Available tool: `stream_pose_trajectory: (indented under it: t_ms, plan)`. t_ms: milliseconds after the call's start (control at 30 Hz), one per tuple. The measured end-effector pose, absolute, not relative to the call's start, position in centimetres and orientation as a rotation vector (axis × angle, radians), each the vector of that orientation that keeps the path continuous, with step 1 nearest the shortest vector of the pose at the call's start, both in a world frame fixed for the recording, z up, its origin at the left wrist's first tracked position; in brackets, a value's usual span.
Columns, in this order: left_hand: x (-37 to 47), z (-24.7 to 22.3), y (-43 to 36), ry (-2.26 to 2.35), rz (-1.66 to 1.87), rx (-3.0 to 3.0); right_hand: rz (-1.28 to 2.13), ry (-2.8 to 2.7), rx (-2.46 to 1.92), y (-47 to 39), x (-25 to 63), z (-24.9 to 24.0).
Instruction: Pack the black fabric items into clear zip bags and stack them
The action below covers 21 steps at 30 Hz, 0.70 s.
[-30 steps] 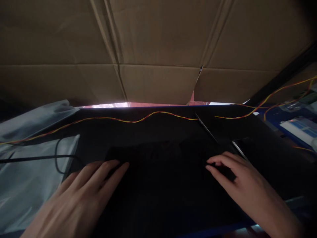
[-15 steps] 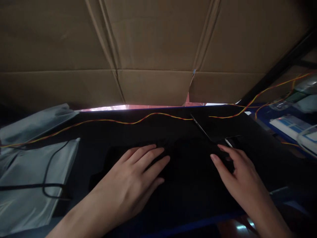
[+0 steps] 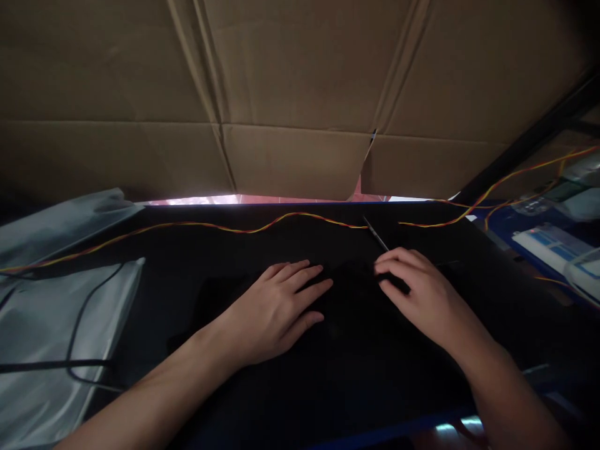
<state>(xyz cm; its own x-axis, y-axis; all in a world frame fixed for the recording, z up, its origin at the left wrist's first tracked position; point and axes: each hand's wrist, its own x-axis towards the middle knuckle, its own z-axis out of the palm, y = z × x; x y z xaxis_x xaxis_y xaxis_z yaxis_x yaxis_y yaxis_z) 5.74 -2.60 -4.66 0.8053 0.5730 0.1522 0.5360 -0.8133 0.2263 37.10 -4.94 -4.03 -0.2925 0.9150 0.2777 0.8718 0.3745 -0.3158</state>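
Two bare hands work over a dark tabletop: the left hand lies palm down with four fingers slightly fanned and its thumb held apart, while the right hand is curled, thumb and forefinger bent towards each other with a narrow gap. Beneath and between them is one darker patch, too black to outline, so whether the left hand presses on it, or the right fingertips pinch any of it, is unclear. Just beyond the right fingers lies one slim dark object with a pale edge, slanting away. Behind the hands, two visible stretches of red-and-yellow twisted wire run across the tabletop, broken at that slim object. Two translucent plastic bags lie well to the left, the nearer crossed by black cable. One white-and-blue box sits far right; creased cardboard stands behind everything.
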Motion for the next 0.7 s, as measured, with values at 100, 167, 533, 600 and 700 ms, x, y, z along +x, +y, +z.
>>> stream_pose_trajectory:
  t_ms: [100, 167, 533, 600, 700]
  plan:
    - [5.8, -4.5, -2.6, 0.871, 0.304, 2.796, 0.16, -2.34, -1.495, -7.2, 37.6, -4.4]
    - [5.7, -4.5, -2.6, 0.871, 0.301, 2.788, 0.217, -2.354, -1.522, -8.7, 38.2, -4.5]
    - [5.5, -4.7, -2.8, 0.853, 0.327, 2.821, 0.205, -1.482, -2.212, -11.8, 37.4, -5.0]
    - [5.5, -4.6, -2.8, 0.857, 0.323, 2.823, 0.256, -1.495, -2.351, -11.3, 37.0, -4.3]
    - [5.5, -4.4, -2.9, 0.86, 0.312, 2.821, 0.331, -1.637, -2.306, -10.6, 36.3, -3.4]
